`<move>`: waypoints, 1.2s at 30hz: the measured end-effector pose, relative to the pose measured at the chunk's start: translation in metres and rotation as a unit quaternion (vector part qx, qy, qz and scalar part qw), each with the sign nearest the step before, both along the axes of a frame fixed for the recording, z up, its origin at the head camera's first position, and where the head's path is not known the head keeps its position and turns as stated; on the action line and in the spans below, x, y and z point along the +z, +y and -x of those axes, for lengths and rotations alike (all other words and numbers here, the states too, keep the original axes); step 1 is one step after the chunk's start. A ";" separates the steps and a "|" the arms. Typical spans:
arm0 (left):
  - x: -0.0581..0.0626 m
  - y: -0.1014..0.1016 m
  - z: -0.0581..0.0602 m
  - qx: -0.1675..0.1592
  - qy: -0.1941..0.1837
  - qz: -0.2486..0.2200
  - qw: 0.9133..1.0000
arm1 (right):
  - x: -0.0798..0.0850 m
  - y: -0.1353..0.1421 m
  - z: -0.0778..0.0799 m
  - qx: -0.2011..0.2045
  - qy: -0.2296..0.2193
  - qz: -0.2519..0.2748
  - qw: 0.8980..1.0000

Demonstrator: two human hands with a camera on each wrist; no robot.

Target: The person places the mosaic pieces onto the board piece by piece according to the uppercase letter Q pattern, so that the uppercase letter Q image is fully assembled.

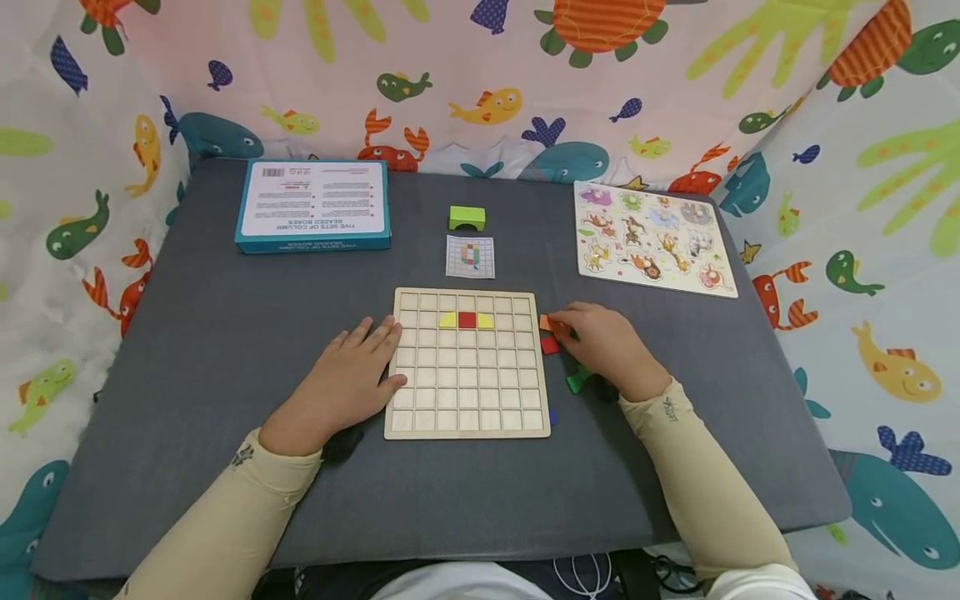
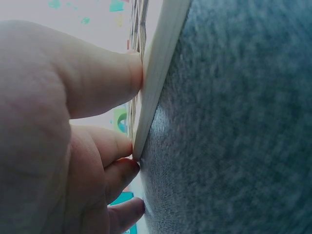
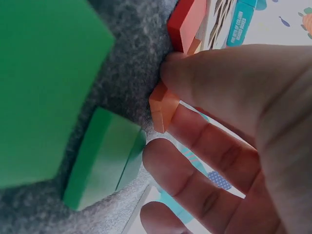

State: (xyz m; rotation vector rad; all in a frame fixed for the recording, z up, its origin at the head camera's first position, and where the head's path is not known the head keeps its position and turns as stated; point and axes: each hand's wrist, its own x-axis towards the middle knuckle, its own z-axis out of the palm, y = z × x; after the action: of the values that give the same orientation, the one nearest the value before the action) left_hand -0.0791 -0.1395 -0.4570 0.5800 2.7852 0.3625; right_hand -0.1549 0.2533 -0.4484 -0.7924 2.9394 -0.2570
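Observation:
A wooden grid board (image 1: 467, 400) lies flat on the grey table. In one of its upper rows, a red square (image 1: 467, 320) sits between two yellow pieces (image 1: 447, 320). My left hand (image 1: 352, 375) rests along the board's left edge, its fingers extended and the thumb (image 2: 112, 80) on the rim. Just right of the board, my right hand (image 1: 600, 346) pinches a small orange block (image 3: 165, 108) between thumb and finger, low by the table. Close to that hand lie a red block (image 1: 550, 344) and green blocks (image 1: 577, 379), which loom large in the right wrist view.
A small pattern card (image 1: 470, 257) and a light green arch block (image 1: 467, 218) stand beyond the board. At the back left is a blue-edged box (image 1: 313, 204); at the back right, an animal puzzle board (image 1: 652, 242). A blue piece (image 1: 553, 417) peeks out by the board's lower right corner.

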 end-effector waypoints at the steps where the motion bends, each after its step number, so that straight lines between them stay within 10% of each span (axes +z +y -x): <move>1: 0.000 0.000 0.000 0.000 0.000 0.001 1.000 | 0.000 0.000 0.001 -0.004 -0.003 -0.003 1.000; 36: -0.003 0.001 0.002 -0.004 0.008 0.013 1.000 | 0.001 -0.020 0.010 -0.138 0.009 -0.053 0.989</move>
State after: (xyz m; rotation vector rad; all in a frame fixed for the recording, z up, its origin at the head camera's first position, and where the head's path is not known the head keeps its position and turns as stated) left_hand -0.0808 -0.1387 -0.4599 0.5887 2.7972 0.3214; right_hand -0.1645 0.2331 -0.4477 -0.3741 3.0434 -0.1104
